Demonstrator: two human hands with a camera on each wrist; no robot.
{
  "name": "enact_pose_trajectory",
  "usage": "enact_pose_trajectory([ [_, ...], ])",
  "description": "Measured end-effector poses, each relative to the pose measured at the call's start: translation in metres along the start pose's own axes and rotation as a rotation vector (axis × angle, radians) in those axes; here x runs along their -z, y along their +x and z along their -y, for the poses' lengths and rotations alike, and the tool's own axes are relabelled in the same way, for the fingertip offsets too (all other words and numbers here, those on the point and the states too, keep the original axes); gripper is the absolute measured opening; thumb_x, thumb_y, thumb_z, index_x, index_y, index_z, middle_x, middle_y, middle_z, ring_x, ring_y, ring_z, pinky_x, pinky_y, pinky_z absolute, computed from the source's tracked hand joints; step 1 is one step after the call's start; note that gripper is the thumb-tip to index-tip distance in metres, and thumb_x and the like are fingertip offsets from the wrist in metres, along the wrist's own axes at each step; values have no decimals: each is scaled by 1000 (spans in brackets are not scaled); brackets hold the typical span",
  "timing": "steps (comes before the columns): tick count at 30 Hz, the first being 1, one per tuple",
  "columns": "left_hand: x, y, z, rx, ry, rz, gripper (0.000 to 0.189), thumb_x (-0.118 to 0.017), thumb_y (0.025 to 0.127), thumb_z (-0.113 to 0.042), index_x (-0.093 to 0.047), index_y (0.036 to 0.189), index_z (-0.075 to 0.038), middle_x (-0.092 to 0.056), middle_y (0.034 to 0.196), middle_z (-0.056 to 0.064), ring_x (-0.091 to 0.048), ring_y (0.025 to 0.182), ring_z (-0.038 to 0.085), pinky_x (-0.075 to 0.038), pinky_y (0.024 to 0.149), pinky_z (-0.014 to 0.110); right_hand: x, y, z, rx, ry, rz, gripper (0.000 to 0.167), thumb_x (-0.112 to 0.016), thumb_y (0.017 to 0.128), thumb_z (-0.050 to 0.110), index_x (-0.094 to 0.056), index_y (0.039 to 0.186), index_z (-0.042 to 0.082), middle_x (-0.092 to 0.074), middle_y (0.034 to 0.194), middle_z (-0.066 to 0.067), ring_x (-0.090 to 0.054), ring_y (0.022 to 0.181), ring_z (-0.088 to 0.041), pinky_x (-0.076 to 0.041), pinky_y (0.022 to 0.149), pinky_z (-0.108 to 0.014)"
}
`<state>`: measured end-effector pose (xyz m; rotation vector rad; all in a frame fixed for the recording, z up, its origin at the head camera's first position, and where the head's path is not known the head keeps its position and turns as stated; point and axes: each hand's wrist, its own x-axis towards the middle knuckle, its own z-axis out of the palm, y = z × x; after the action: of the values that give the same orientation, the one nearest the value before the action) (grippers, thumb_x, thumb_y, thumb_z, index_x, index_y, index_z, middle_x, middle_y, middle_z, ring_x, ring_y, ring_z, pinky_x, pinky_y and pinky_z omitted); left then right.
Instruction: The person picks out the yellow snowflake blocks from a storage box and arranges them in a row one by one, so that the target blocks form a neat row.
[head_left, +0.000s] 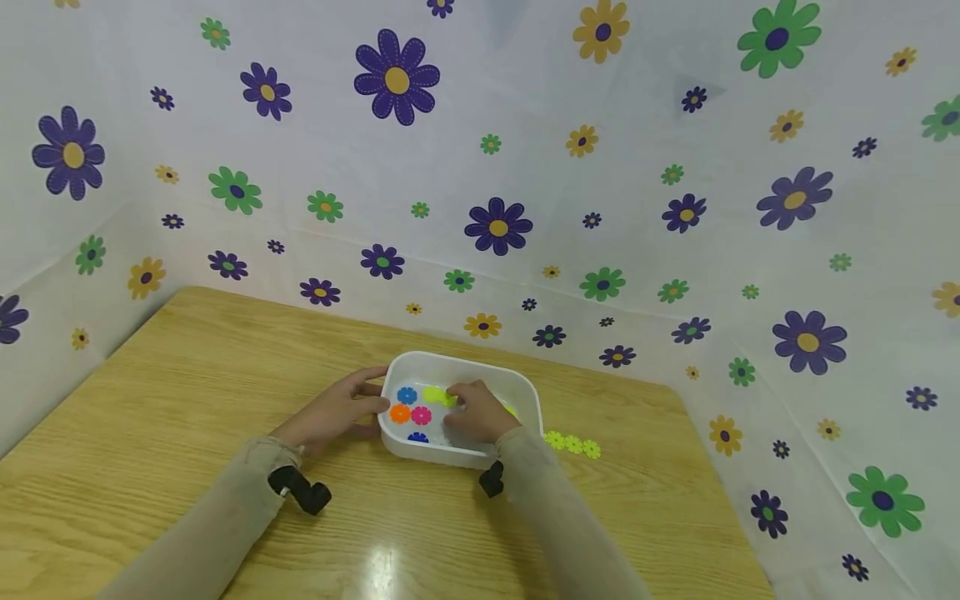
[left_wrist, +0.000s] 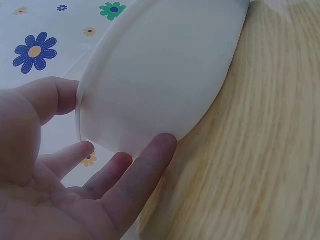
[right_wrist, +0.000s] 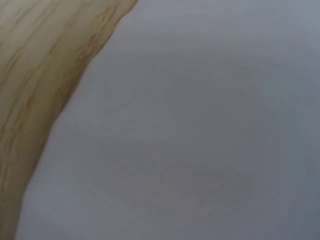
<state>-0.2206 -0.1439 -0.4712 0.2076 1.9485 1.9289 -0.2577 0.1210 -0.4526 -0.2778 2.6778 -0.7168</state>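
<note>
Into the white oblong plastic tub [head_left: 462, 457] we go! Our right hand [head_left: 477, 412] is down inside it, index finger right at the yellow-green flower-shaped plastic pieces [head_left: 432, 394] near the middle of the tub's floor. Is that grip pinching one? We can't tell: the fingers bunch over the spot, and the right wrist view gives us only a blurred pale wall and wood grain.

At the tub's left end, our left hand [head_left: 341, 408] has a firm grasp, one digit hooked at the rim and another pressed to the outer wall, bracing it on the light wood-grain worktop [head_left: 225, 358].

Inside the tub, towards that braced end, a light-blue plastic flower [head_left: 407, 395] lies behind an orange plastic flower [head_left: 400, 414] and a pink plastic flower [head_left: 422, 415], with a dark-blue plastic flower [head_left: 417, 437] by the tub's near wall. Just outside the tub's right end, look, a row of three yellow-green plastic flowers [head_left: 573, 443]!

We'd call this the picking step: singling out a yellow-green piece to match that row. The next move, we reckon, calls for a clean fingertip pinch, then a lift clear of the tub's rim while the bracing hand holds steady.
</note>
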Motion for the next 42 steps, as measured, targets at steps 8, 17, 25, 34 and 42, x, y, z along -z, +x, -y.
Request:
enact_pose_trajectory([
  [8, -1, -1, -1, 10, 9, -4, 65, -62, 103, -16, -33, 162, -14, -47, 144, 27, -62, 117, 35, -60, 95, 50, 0, -3, 6, -32, 7, -3, 39, -78, 92, 21, -63, 127, 13, -64, 109, -6, -59, 99, -23, -55, 100, -42],
  [17, 0, 1, 0, 11, 11, -3, 66, -63, 103, -17, -33, 161, -13, -46, 146, 27, -61, 120, 37, -60, 95, 50, -3, 2, 4, -43, -31, -6, 25, -83, 88, 25, -67, 103, 14, -64, 95, -2, -58, 93, -21, -55, 92, -38],
  [25, -2, 2, -2, 21, 9, -6, 65, -61, 104, -15, -31, 161, -12, -45, 147, 27, -61, 122, 38, -60, 94, 49, 4, -4, 4, -92, 33, -13, 30, -85, 85, 26, -61, 97, 13, -63, 92, -5, -58, 88, -22, -54, 81, -35],
  [34, -3, 1, -3, 27, 22, -14, 66, -62, 104, -16, -30, 162, -11, -44, 147, 27, -61, 121, 37, -60, 94, 49, 14, -11, -4, -90, 216, -41, 10, -74, 94, 12, -68, 102, 12, -69, 90, -5, -67, 78, -18, -60, 77, -31],
  [42, -2, 2, -1, 33, 40, -33, 66, -63, 103, -16, -31, 161, -12, -46, 146, 26, -61, 121, 38, -61, 93, 49, 16, -18, -13, -63, 273, -66, 9, -72, 95, 11, -68, 103, 9, -69, 92, -5, -68, 80, -17, -61, 78, -32],
])
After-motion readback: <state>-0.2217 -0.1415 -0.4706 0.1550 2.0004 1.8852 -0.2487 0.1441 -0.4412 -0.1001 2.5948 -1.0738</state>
